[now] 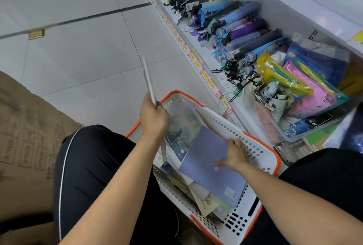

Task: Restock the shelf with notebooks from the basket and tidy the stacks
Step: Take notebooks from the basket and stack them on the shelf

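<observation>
We see a perforated white plastic basket (233,126) with orange trim, smooth matt paper notebooks (208,158), glossy floor tiles (88,52), and shiny clear plastic pouches (298,79).

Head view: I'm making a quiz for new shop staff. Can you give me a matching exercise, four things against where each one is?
1. thin notebook
2. purple notebook
3. folded umbrellas
4. basket

a. on the shelf
b. on the floor between the knees
c. upright in the left hand
d. under the right hand

Pairs: 1-c, 2-d, 3-a, 4-b
</observation>
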Motion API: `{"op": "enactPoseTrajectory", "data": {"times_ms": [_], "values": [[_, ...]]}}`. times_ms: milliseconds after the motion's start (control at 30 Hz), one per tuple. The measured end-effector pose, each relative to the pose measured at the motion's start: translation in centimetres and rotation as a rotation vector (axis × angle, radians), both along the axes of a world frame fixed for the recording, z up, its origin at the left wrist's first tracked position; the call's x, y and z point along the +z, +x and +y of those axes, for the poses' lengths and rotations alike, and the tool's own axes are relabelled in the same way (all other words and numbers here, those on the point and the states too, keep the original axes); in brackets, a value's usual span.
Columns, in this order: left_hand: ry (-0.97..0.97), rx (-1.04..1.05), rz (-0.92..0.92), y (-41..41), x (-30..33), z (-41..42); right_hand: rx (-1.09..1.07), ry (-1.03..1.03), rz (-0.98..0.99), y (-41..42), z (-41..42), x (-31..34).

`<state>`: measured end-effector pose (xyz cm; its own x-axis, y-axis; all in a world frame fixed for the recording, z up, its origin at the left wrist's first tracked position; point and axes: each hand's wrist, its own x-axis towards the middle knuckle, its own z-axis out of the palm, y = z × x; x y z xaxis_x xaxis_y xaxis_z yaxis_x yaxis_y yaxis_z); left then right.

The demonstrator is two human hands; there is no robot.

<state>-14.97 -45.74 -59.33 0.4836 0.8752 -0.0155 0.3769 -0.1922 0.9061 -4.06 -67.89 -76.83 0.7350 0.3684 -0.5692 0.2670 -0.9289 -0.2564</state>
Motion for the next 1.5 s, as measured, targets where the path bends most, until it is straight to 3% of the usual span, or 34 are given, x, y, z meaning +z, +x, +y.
{"op": "enactPoseTrajectory", "data": {"times_ms": [133,233,367,433,533,633,700,767,800,900,1067,1233,1333,1500], "values": [[0.098,-0.147,0.134,2.5,-2.4,-2.7,-0.141,0.091,0.048,0.4,-0.5,0.0],[-0.097,-0.214,0.434,4.1,-5.6,-4.3,-0.167,0.115,0.037,0.4,-0.7,2.2],[-0.34,-0.433,0.676,4.9,-9.4,-4.4,-0.089,0.034,-0.2,1.4,-1.2,9.1],[-0.245,-0.407,0.702,4.4,-10.2,-3.6,-0.173,0.106,-0.305,2.1,-2.0,12.7],[-0.014,-0.135,0.671,2.1,-11.0,-1.6,-0.141,0.232,-0.477,1.2,-2.6,17.6],[-0.228,0.068,0.619,-0.1,-11.4,-0.8,-0.04,0.309,-0.559,-2.3,0.4,18.6],[-0.306,0.141,0.523,-0.5,-11.6,-0.9,0.08,0.402,-0.363,-4.4,4.1,16.0],[-0.322,0.201,0.451,-0.6,-11.6,-0.8,0.16,0.517,0.003,-5.4,6.8,11.0],[-0.364,0.206,0.428,-0.8,-11.8,-0.5,0.135,0.512,0.1,-5.3,7.3,8.3],[-0.462,0.105,0.421,-1.9,-12.3,0.0,-0.184,0.316,0.029,-4.4,5.3,2.4],[-0.314,-0.018,0.486,-3.6,-13.1,-0.8,-0.412,0.27,0.093,-4.1,1.4,-0.8],[-0.405,0.039,0.431,-3.3,-13.8,-0.7,-0.415,0.241,0.127,-3.1,0.5,-1.2],[-0.476,-0.096,0.28,-2.6,-13.5,-2.0,-0.346,0.209,0.165,-3.1,0.2,-1.0],[-0.697,-0.156,0.117,-2.6,-12.3,-3.2,-0.346,0.42,0.247,-3.7,0.9,0.3]]}}
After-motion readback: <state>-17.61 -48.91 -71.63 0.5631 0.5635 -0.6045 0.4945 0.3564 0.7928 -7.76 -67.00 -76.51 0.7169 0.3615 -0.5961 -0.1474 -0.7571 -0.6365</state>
